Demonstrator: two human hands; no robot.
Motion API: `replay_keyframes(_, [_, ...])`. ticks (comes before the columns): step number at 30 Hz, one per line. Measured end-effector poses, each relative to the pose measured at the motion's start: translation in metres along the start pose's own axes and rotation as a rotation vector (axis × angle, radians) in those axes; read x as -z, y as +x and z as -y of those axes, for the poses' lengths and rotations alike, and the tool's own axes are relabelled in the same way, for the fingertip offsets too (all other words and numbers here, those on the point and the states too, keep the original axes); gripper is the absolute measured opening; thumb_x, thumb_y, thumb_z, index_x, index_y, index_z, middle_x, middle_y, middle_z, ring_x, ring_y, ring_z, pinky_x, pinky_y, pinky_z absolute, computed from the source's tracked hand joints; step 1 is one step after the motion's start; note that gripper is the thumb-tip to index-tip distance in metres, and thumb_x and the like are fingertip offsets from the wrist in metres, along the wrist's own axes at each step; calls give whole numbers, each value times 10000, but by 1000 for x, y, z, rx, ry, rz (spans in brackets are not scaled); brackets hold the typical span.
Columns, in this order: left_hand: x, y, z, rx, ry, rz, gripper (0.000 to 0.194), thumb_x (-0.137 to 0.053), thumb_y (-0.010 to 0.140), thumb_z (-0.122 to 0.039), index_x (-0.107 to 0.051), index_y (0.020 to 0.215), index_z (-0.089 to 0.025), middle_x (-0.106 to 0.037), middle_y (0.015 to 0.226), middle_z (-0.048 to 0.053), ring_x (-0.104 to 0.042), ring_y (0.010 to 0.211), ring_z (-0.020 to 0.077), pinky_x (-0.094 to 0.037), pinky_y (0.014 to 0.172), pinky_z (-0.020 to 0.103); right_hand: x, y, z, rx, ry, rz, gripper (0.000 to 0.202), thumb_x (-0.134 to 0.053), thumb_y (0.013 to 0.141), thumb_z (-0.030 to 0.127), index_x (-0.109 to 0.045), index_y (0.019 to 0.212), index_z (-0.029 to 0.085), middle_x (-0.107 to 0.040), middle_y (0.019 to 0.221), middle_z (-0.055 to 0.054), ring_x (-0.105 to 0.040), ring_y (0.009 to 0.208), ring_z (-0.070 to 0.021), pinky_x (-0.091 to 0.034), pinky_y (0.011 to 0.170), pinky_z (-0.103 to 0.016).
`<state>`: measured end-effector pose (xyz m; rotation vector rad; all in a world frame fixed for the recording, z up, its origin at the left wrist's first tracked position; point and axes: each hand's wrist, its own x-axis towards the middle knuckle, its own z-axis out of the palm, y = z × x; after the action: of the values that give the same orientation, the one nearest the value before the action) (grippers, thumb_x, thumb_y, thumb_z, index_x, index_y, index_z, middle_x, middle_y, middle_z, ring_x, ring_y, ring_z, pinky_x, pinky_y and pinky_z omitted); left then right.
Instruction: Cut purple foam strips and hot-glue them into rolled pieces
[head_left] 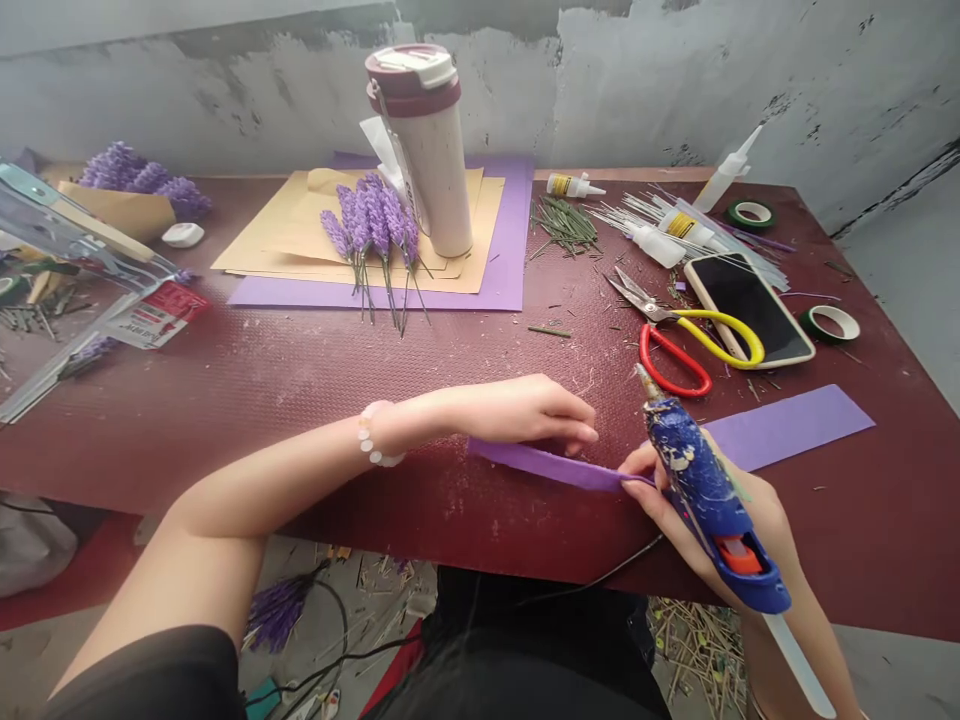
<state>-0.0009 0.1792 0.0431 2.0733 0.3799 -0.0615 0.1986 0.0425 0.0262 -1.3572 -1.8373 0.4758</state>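
Observation:
My right hand (757, 520) grips a blue hot glue gun (697, 480), its nozzle pointing away from me and a glue stick (799, 660) jutting from its back. The thumb and finger of that hand also pinch the end of a narrow purple strip (555, 468), which looks folded, near the table's front edge. Curled over the strip's far side is my left hand (532, 410); its fingers are bent together and their undersides are hidden. A wider, flat purple strip (795, 425) lies behind my right hand.
Scissors (660, 315) with red and yellow handles lie beside a phone (750, 308). Farther back are glue bottles (724, 170), green tape rolls (831, 323) and wire stems. A tumbler (427, 150) and purple flowers (375, 220) rest on paper sheets (259, 235). A clear stand (82, 230) occupies the left.

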Motion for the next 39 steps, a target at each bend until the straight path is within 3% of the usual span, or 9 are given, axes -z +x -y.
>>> replay_keyframes(4, [2, -2, 6, 95, 454, -252, 246, -501, 1019, -235, -624, 816, -171, -686, 728, 2, -545, 606, 110, -323, 577, 239, -3, -4, 0, -86, 30, -51, 202, -642, 904, 194, -507, 781, 281, -694, 757, 21, -644, 744, -205, -543, 757, -312])
replay_keyframes(8, [8, 2, 9, 172, 856, -414, 235, -603, 998, -313, -627, 1170, -154, -778, 921, 63, -634, 631, 129, -277, 523, 258, -4, -6, 0, -120, 44, -80, 213, -646, 897, 201, -496, 768, 281, -706, 770, 8, -655, 780, -216, -547, 758, -320])
replay_keyframes(14, [19, 15, 3, 314, 971, -175, 155, -650, 958, -252, -652, 834, -161, -722, 703, 37, -641, 604, 156, -294, 531, 284, -3, -6, -4, -112, 62, -68, 227, -660, 891, 221, -491, 750, 279, -702, 759, 20, -652, 735, -205, -549, 769, -327])
replay_keyframes(17, [23, 21, 6, 305, 780, -315, 201, -587, 959, -165, -598, 759, -176, -692, 689, 19, -619, 616, 142, -339, 571, 276, -2, -5, -5, -114, 70, -70, 219, -660, 888, 220, -500, 750, 278, -705, 750, 19, -655, 722, -207, -550, 748, -327])
replay_keyframes(21, [25, 27, 14, 169, 115, -670, 218, -521, 981, -211, -515, 764, -192, -740, 856, 35, -678, 804, 135, -472, 765, 271, -2, -5, -6, -115, 75, -60, 154, -657, 888, 207, -560, 795, 281, -712, 755, 17, -664, 742, -209, -555, 751, -316])
replay_keyframes(25, [24, 31, 14, 58, -705, -671, 244, -476, 1007, -255, -437, 770, -211, -783, 1004, 60, -726, 1004, 144, -500, 947, 316, -2, -5, -7, -121, 84, -55, 139, -655, 893, 206, -573, 810, 282, -706, 755, 18, -662, 742, -205, -553, 741, -306])
replay_keyframes(28, [23, 31, 13, 71, -1065, -662, 268, -433, 1007, -217, -441, 739, -207, -799, 1027, 76, -739, 1044, 165, -472, 1060, 385, -2, -5, -7, -128, 104, -66, 189, -658, 890, 210, -527, 773, 280, -696, 756, 16, -660, 753, -205, -546, 737, -305])
replay_keyframes(34, [26, 23, 18, 77, -1234, -753, 290, -401, 961, -172, -481, 684, -197, -786, 1087, 86, -718, 1150, 196, -419, 1162, 429, -3, -6, -5, -172, 98, -85, 197, -650, 892, 213, -513, 764, 274, -683, 786, 6, -633, 718, -192, -533, 724, -309])
replay_keyframes(39, [39, 12, 26, 172, -817, -775, 303, -302, 996, -181, -460, 741, -220, -733, 933, 104, -714, 1040, 193, -527, 1029, 453, -3, -6, -5, -163, 83, -79, 168, -647, 894, 214, -542, 779, 276, -687, 778, 0, -649, 735, -204, -547, 740, -327])
